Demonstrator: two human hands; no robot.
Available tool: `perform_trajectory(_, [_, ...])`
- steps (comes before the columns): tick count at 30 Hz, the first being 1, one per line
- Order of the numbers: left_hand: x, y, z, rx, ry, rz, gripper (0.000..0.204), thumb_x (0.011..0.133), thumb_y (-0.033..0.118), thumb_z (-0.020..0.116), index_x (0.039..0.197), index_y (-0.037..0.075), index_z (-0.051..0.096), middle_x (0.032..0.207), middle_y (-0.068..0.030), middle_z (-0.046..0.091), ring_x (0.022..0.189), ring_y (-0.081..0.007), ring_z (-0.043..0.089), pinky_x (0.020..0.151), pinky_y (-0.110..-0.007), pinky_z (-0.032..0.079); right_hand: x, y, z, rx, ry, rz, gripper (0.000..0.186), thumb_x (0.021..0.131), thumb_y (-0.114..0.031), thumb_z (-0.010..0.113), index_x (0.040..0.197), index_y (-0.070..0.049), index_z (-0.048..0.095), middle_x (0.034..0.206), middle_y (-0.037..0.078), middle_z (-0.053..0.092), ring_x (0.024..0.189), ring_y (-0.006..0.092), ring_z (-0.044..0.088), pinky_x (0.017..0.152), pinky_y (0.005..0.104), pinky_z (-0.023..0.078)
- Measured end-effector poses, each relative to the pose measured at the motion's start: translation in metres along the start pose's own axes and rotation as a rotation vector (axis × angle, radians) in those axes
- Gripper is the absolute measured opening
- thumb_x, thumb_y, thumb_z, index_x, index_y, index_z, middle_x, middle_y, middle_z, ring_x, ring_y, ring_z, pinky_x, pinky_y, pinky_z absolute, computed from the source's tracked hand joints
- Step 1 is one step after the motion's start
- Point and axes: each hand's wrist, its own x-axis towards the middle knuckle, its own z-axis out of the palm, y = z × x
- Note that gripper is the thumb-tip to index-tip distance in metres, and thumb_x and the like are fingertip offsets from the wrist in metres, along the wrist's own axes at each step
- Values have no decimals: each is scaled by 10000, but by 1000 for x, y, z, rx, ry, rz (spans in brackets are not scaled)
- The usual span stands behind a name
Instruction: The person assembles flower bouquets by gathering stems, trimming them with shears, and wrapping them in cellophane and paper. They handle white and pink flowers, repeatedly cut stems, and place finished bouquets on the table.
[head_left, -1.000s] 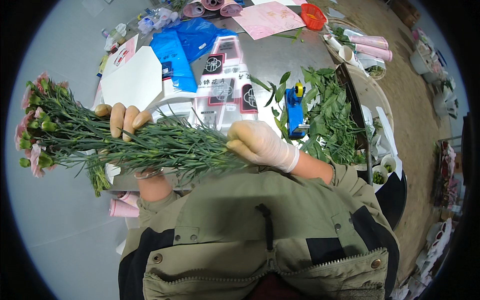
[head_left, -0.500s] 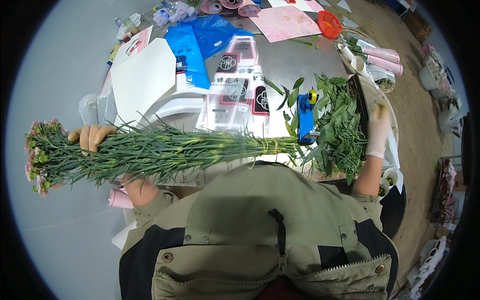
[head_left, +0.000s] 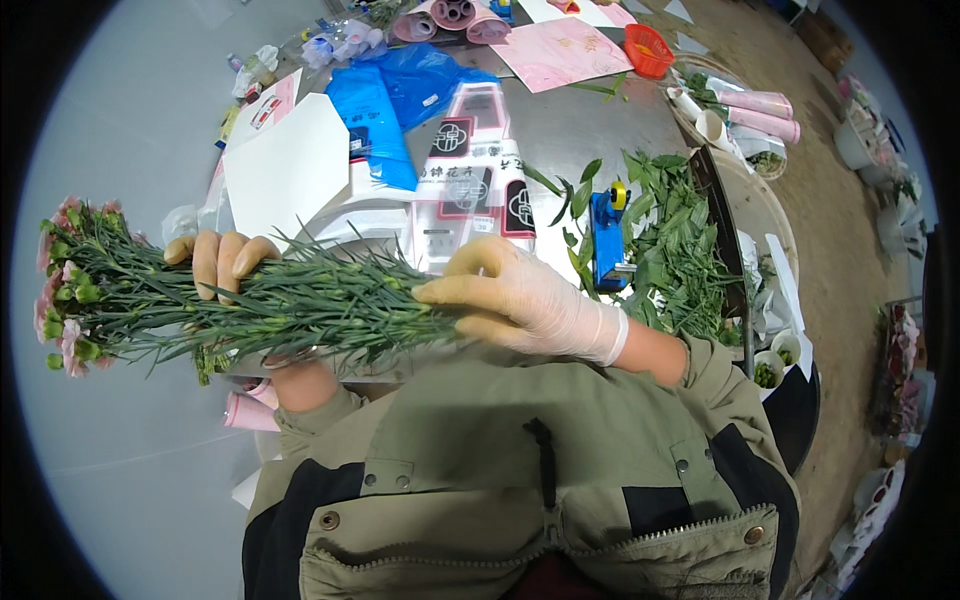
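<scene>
A long bunch of pink carnations (head_left: 330,300) lies across in front of me, its blooms at the far left and its green stems running right. My left hand (head_left: 222,262), in a pale glove, is wrapped round the stems behind the blooms. My right hand (head_left: 530,300), also gloved, is closed round the lower stems, thumb and fingers on either side. It covers the cut ends, and the yellow tie is out of sight. A blue tape dispenser (head_left: 607,245) with a yellow roll stands to the right of my right hand.
Loose green leaves (head_left: 680,250) are heaped beside the dispenser, against a dark raised edge (head_left: 722,220). Printed wrapping sleeves (head_left: 465,180), blue plastic bags (head_left: 375,120) and white card (head_left: 290,165) cover the table's far side. A red basket (head_left: 649,51) sits at the far right.
My right hand has come in from beyond the leaf heap at the right and closed on the lower stems. The bunch's stem end has shifted left, away from the dispenser.
</scene>
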Motion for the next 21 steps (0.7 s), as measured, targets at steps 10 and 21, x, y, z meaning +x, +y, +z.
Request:
perform_trajectory(10, [-7,-12,0,-85,35,-45,248,1004,130,455,1221,23,512,773,-23,471,717,-149,485,862,-331,392,-7,12,7,99,-37,-23,216,837,-101,650,1044,-73,592,909,105,531,835,308,548,748,385,462])
perform_trajectory(21, [-4,-14,-12,-70,-55,-137,276,1011,163,444,1240,22,503,797,-44,483,729,-169,498,879,-357,397,-14,32,9,-78,-99,-120,109,843,-62,599,944,-72,557,898,108,520,867,315,547,754,406,453])
